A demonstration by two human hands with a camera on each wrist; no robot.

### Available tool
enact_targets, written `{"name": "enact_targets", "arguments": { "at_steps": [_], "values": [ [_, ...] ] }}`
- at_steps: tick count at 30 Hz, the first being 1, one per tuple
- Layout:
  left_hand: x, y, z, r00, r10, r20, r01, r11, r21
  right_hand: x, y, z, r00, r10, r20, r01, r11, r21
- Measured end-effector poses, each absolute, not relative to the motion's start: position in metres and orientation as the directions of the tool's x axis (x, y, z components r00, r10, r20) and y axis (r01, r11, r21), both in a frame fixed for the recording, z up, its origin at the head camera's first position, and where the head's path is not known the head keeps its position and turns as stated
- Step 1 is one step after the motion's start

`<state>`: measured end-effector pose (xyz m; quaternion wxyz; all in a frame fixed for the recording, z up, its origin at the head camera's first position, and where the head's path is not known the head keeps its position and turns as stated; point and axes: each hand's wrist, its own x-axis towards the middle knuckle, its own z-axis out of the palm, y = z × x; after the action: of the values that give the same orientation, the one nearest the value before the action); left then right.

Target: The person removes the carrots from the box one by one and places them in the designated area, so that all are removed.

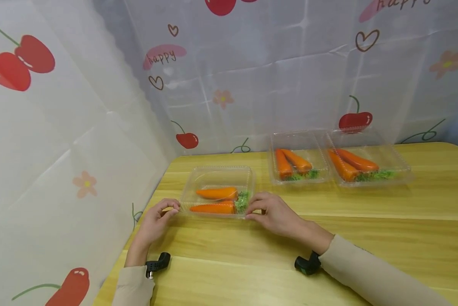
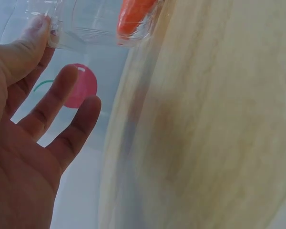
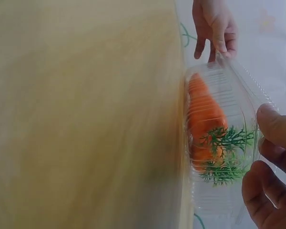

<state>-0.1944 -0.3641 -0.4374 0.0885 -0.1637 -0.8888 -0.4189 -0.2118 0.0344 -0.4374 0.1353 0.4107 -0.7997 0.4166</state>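
A clear plastic clamshell box [image 1: 218, 178] sits on the left part of the table, its lid down. Inside lie two orange carrots [image 1: 215, 208] with green leafy tops [image 1: 242, 200] pointing right. At the box's left front corner, my left hand [image 1: 154, 224] pinches the rim between thumb and index finger; its other fingers [image 2: 76, 129] are spread apart in the left wrist view. My right hand [image 1: 277, 216] pinches the rim at the right front corner. In the right wrist view the box's side wall [image 3: 243, 191] shows, with both hands at its edge.
Two more clear boxes stand at the back of the wooden table [image 1: 229, 263]: a middle box [image 1: 299, 140] and a right box [image 1: 389, 159], each holding two carrots. Cherry-print sheeting [image 1: 251, 85] rises behind the table and along its left side.
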Motion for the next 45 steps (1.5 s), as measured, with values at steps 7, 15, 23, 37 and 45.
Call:
{"name": "enact_targets", "arguments": {
  "at_steps": [7, 15, 23, 37, 45],
  "values": [
    [-0.195, -0.361, -0.439, -0.942, 0.198, 0.269, 0.334, 0.591, 0.734, -0.212, 0.031, -0.439, -0.609, -0.515, 0.603, -0.791, 0.335, -0.512],
    [-0.195, -0.354, -0.438, -0.957, 0.166, 0.239, 0.291, 0.593, 0.751, -0.210, 0.032, -0.437, -0.671, -0.504, 0.544, -0.735, 0.352, -0.580],
    [-0.196, -0.352, -0.436, -0.966, 0.158, 0.204, 0.258, 0.592, 0.763, -0.210, 0.031, -0.434, -0.743, -0.489, 0.457, -0.653, 0.379, -0.656],
    [-0.191, -0.354, -0.417, -0.935, 0.190, 0.299, 0.354, 0.529, 0.771, -0.211, 0.036, -0.414, -0.765, -0.488, 0.421, -0.619, 0.376, -0.690],
    [-0.197, -0.344, -0.401, -0.923, 0.076, 0.377, 0.359, 0.525, 0.772, -0.214, 0.037, -0.399, -0.773, -0.439, 0.457, -0.608, 0.309, -0.731]
  ]
}}
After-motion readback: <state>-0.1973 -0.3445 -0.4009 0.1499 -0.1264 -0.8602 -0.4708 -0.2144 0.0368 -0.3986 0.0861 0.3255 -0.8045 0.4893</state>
